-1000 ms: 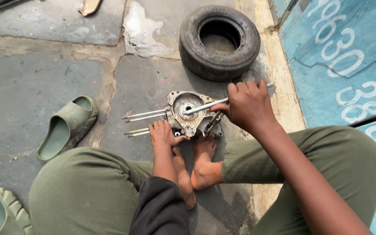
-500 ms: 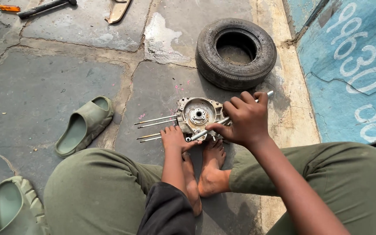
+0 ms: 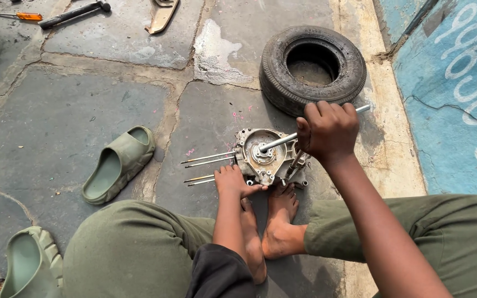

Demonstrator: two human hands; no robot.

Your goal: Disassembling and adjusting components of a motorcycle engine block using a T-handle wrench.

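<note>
The left hand lay flat, palm down, fingers spread forward, its forearm running straight back toward the body. The right hand was clenched in a fist, knuckles up, its arm stretched out from the lower right. The 2 hands were well apart.

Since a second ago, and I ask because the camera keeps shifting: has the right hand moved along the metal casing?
Yes. The right hand has swung away from the casing's right edge toward the tyre, pulling the wrench handle round.
</note>
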